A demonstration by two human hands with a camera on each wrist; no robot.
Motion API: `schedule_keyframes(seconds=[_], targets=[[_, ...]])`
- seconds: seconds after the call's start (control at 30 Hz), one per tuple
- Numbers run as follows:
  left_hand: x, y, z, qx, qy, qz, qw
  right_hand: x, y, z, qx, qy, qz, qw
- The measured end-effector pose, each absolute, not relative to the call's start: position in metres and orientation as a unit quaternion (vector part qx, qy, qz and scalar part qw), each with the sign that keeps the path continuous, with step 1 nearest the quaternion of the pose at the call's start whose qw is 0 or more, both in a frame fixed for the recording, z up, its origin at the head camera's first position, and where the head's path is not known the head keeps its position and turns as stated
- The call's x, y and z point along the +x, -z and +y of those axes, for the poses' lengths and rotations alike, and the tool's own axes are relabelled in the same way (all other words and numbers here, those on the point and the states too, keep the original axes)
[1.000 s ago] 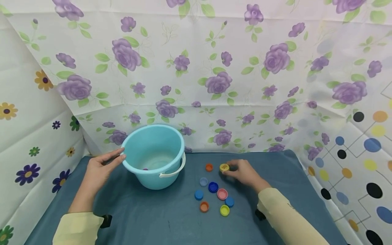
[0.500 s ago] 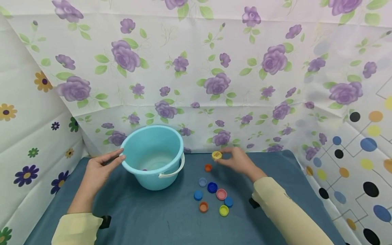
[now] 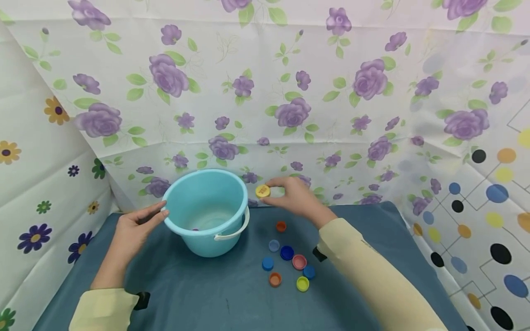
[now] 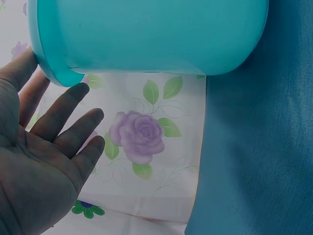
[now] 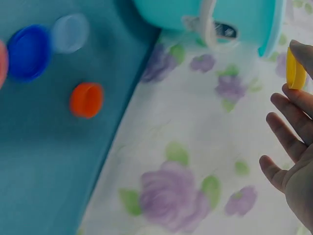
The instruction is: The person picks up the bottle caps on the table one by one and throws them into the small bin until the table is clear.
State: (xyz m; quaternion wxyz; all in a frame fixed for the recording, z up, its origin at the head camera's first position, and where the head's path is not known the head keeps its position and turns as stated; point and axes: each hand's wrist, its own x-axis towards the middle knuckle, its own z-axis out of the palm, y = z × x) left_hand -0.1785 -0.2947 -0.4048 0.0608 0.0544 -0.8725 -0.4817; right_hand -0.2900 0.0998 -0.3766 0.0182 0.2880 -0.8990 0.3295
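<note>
My right hand [image 3: 296, 197] pinches a round yellow cap [image 3: 262, 191] between thumb and fingers, raised close to the right rim of the light blue bucket [image 3: 213, 246]. In the right wrist view the cap is edge-on at the fingertips, the other fingers spread. My left hand [image 3: 134, 230] touches the bucket's left rim with thumb and index fingertips; its other fingers extend loosely in the left wrist view. Inside the bucket, only a bit of a small purple thing [image 3: 195, 229] shows. Nearest below the right hand lies an orange cap [image 3: 281, 226].
Several caps lie right of the bucket on the dark blue cloth [image 3: 186, 299], among them a dark blue cap [image 3: 287, 253], a pink cap [image 3: 299, 262] and a yellow-green cap [image 3: 302, 284]. A white handle [image 3: 233, 235] hangs at the bucket's side. A flowered sheet [image 3: 265, 115] rises behind.
My right hand has lifted the yellow cap off the cloth and carried it left and up toward the bucket's rim. My left hand stays at the rim.
</note>
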Motion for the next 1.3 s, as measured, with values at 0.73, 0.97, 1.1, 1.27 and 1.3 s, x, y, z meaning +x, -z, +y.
schedule_keyframes(seconds=[0.73,0.97,1.1,1.27,1.3], targets=[[-0.178,0.404,-0.294,0.06,0.477,-0.875,0.058,-0.286,0.338,0.016,0.353,-0.314,-0.881,0.036],[-0.178,0.406,-0.295,0.063,0.472,-0.877,0.061,-0.283,0.339,-0.003,0.346,-0.309,-0.886,0.018],[-0.177,0.405,-0.295,0.063,0.474,-0.876,0.061,-0.283,0.342,-0.011,0.348,-0.309,-0.885,0.007],[-0.178,0.405,-0.294,0.065,0.476,-0.875,0.062,-0.285,0.348,-0.019,0.347,-0.302,-0.888,-0.009],[-0.178,0.405,-0.294,0.065,0.477,-0.875,0.062,-0.285,0.349,-0.02,0.347,-0.301,-0.888,-0.013]])
